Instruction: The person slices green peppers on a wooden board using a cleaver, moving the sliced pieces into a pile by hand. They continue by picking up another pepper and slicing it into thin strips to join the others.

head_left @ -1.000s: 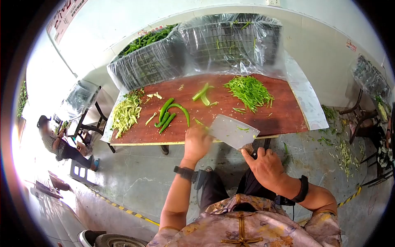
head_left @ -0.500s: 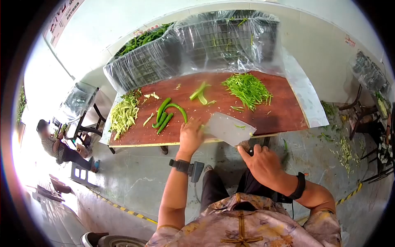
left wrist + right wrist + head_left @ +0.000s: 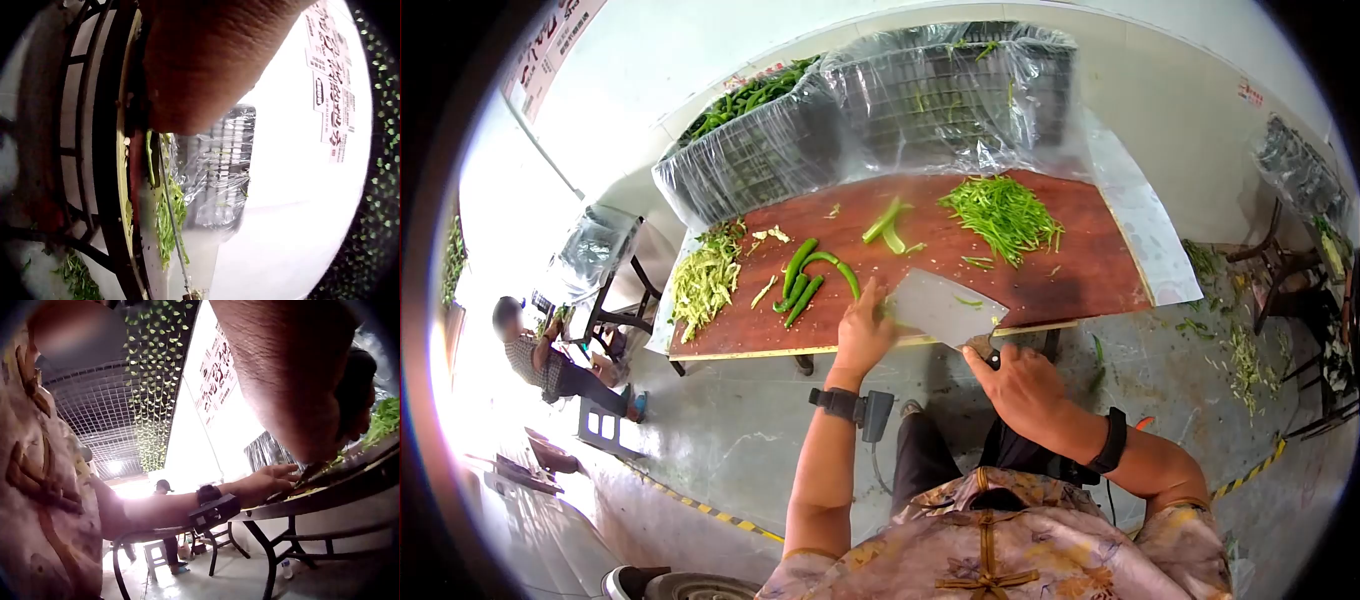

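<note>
My right hand (image 3: 1022, 388) grips the handle of a cleaver (image 3: 948, 306), its broad blade lying low over the table's front edge. A few green slivers (image 3: 968, 301) cling to the blade. Beside the blade's left end, my left hand (image 3: 866, 328) rests on the board with fingers stretched forward, as the right wrist view also shows. In the left wrist view, a green pepper piece (image 3: 152, 157) shows below this hand, alongside the blade. Several whole green peppers (image 3: 802, 290) lie just left of it, one curved tip close to the fingers. Pepper halves (image 3: 887, 228) lie farther back.
Sliced green pepper (image 3: 1005, 218) is heaped at the red-brown board's (image 3: 1090, 270) right, pale cores and trimmings (image 3: 706, 280) at its left. Behind stand plastic-lined crates (image 3: 950, 105), one with whole peppers (image 3: 750, 100). Another person (image 3: 540, 350) is at far left.
The cleaver and right hand have shifted slightly left, towards the left hand. The left hand has moved a little left and stays at the board's front edge. The peppers and heaps stay put.
</note>
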`<action>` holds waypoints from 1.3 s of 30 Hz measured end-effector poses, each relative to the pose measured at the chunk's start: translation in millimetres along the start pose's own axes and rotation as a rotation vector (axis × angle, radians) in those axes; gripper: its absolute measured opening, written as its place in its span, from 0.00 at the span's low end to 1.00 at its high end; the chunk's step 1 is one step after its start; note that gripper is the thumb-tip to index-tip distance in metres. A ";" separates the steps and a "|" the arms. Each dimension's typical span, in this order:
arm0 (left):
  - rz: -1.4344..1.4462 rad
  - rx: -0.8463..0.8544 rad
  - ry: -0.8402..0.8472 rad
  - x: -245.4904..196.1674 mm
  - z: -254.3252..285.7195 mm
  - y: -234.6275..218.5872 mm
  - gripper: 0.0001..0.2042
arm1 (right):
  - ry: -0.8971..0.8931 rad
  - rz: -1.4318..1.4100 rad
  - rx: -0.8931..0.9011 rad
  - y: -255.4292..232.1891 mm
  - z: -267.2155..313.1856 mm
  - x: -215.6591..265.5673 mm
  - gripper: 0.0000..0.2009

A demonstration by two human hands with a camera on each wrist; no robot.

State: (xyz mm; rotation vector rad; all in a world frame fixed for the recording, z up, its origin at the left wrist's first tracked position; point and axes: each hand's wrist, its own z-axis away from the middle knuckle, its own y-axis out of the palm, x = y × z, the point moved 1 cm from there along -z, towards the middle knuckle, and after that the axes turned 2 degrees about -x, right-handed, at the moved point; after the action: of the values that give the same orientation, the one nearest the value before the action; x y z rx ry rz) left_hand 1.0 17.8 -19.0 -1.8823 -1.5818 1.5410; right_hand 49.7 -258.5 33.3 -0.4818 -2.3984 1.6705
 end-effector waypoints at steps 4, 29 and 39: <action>0.003 0.019 -0.027 -4.9 0.7 -4.4 0.35 | -0.001 -0.017 -0.054 -0.9 5.6 -0.8 0.21; 0.122 0.033 -0.060 -4.9 -1.6 -6.7 0.42 | 0.063 0.016 -0.060 22.4 -22.9 11.8 0.24; 0.052 -0.056 -0.019 11.3 -4.5 1.2 0.40 | 0.147 0.027 -0.140 42.0 -33.2 0.1 0.23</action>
State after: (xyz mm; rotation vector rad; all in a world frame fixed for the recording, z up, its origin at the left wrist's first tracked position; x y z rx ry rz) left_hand 3.7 28.5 -24.3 -1.9589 -1.6122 1.5556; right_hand 67.2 -216.1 5.7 -0.6379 -2.4203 1.4295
